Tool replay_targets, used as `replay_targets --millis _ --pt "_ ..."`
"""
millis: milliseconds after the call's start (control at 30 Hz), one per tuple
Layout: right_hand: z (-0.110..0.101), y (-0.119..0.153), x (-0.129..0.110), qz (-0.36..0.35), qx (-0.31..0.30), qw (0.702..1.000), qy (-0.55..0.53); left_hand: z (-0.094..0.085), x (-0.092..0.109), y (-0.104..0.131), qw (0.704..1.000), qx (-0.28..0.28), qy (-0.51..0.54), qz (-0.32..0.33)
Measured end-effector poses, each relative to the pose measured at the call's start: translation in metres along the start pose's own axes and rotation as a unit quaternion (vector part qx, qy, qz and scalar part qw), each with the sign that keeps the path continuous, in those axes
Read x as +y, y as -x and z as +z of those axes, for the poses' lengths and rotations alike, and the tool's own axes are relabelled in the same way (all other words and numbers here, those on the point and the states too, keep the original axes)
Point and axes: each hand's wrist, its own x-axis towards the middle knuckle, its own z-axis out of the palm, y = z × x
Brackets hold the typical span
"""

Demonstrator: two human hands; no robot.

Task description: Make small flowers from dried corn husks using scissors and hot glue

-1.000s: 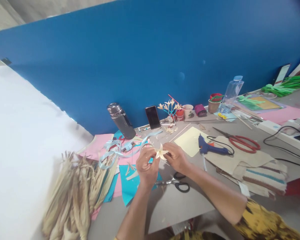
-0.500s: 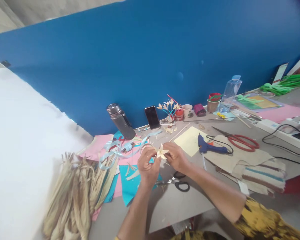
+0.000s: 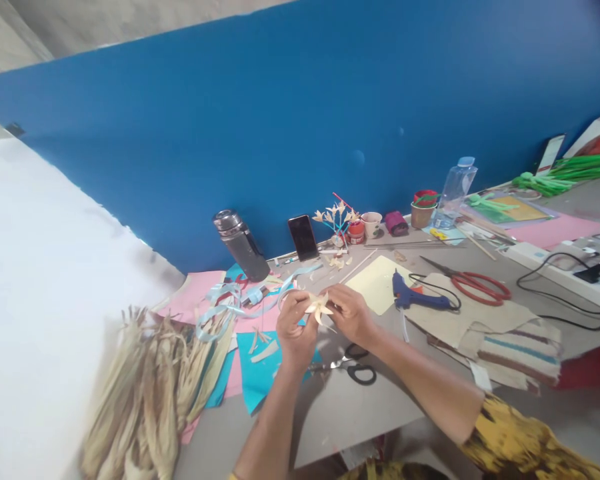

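Observation:
A small cream flower (image 3: 319, 307) with pointed petals, which looks made of dried husk, is held between both hands above the table. My left hand (image 3: 297, 328) pinches it from the left, fingers closed. From the other side my right hand (image 3: 349, 311) grips it too, its fingertips partly hidden behind the petals. Black-handled scissors (image 3: 361, 373) lie just below the hands. Blue paper (image 3: 257, 380) with cut husk scraps lies to the left of them. Similar finished flowers (image 3: 337, 217) on blue stems stand at the back.
Bundled dried husks (image 3: 140, 400) lie at left. Behind stand a dark flask (image 3: 241, 247), a phone (image 3: 303, 238), a paper cup (image 3: 372, 225) and a plastic bottle (image 3: 455, 193). On the right are a blue glue gun (image 3: 420, 297), red-handled scissors (image 3: 480, 283) and a white power strip (image 3: 560, 270).
The flower has tilted in my hands, its petals now pointing more downward, and it has shifted slightly left. Both hands keep hold. The whole view has shifted a little.

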Motion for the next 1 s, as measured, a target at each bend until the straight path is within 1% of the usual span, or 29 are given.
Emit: replay_targets --millis 100,200,300,400,467,633,767,900,1000 --pt "-0.002 -0.001 -0.003 -0.020 0.018 1.000 0.013 0.000 0.002 0.001 0.999 0.014 0.012 -0.031" --pt "-0.003 0.000 -0.005 -0.023 0.012 0.999 0.046 0.000 0.003 0.002 0.996 0.033 0.033 -0.074" --pt "-0.004 0.001 -0.008 -0.020 0.006 0.997 0.081 -0.002 0.005 0.000 0.989 0.034 0.052 -0.130" --pt "-0.005 0.002 -0.010 -0.019 0.002 0.995 0.098 -0.003 0.006 -0.002 0.976 0.029 0.086 -0.197" --pt "-0.006 0.001 -0.012 -0.012 -0.005 0.995 0.102 -0.004 0.005 -0.002 0.967 0.026 0.114 -0.224" --pt "-0.009 -0.002 -0.013 -0.004 -0.025 0.995 0.099 -0.005 -0.003 0.000 0.958 0.021 0.144 -0.248" --pt "-0.009 -0.003 -0.013 0.000 -0.034 0.995 0.098 -0.004 -0.009 -0.001 0.946 0.015 0.188 -0.264" --pt "-0.006 -0.004 -0.015 0.036 -0.062 0.995 0.067 -0.003 -0.009 -0.005 0.923 0.012 0.250 -0.294" --pt "-0.010 -0.008 -0.019 0.058 -0.104 0.991 0.058 -0.003 -0.007 -0.009 0.899 0.012 0.301 -0.318"
